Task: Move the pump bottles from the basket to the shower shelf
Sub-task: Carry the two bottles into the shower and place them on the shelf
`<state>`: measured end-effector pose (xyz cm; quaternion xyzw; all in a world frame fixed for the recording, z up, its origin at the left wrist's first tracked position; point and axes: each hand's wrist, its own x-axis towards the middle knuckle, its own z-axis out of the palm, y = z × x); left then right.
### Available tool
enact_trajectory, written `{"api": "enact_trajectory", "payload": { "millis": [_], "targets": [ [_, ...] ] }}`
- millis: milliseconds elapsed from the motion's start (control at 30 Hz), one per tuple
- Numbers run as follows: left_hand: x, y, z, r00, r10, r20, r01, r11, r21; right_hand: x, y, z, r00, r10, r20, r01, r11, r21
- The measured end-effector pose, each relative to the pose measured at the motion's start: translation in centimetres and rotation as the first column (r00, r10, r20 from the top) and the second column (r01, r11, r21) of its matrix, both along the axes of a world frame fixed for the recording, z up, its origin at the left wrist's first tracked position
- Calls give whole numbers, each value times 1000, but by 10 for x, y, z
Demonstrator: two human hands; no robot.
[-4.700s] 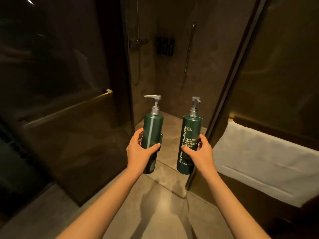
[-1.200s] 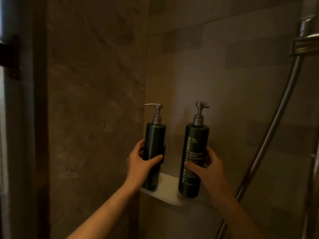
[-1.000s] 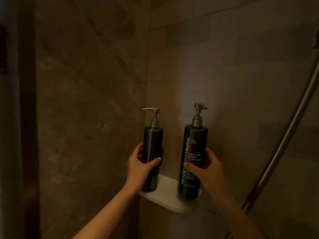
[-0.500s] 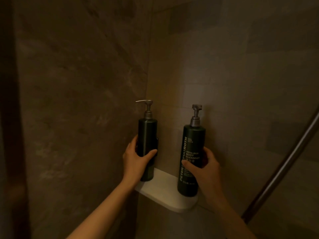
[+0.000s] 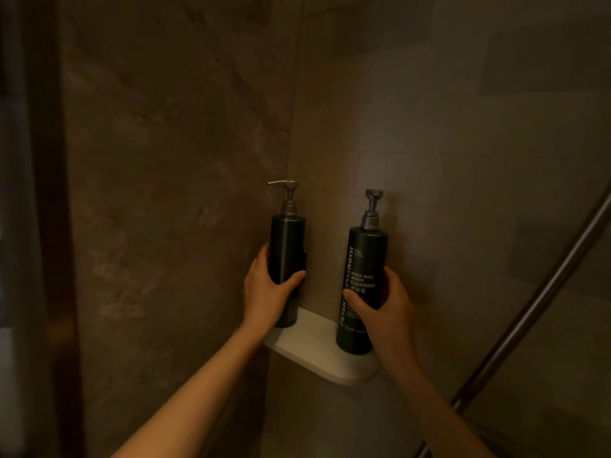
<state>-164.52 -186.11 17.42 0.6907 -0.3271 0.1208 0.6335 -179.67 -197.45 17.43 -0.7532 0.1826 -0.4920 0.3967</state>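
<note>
Pump bottles are now resting on the white corner shower shelf (image 5: 317, 353), where half a second ago they were still settling, so the placing looks nearly done and only letting go remains. The left hand (image 5: 264, 292) is keeping its grip wrapped around the plain bottle (image 5: 287, 259), and the right hand (image 5: 386, 312) is pinching the labelled bottle (image 5: 362, 285). Both are standing upright, long axes vertical, the left spout (image 5: 281, 183) pointing leftward; the right nozzle's direction is unclear.
</note>
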Motion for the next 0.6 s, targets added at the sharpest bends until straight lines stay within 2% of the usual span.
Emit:
{"api": "enact_trajectory", "payload": {
  "millis": [167,300,467,600],
  "targets": [
    [-25,18,-4,995,88,36,-90,995,48,-17,8,-2,999,-14,35,15,999,-41],
    [-57,44,-30,956,167,242,-219,953,210,-39,20,-23,994,-101,40,107,969,-224],
    [-97,78,-81,865,239,442,-417,832,365,-60,45,-71,995,-96,-42,73,924,-376],
    [-128,116,-127,828,281,484,-517,716,469,-74,72,-119,995,-46,-93,0,896,-444]
  ]
}}
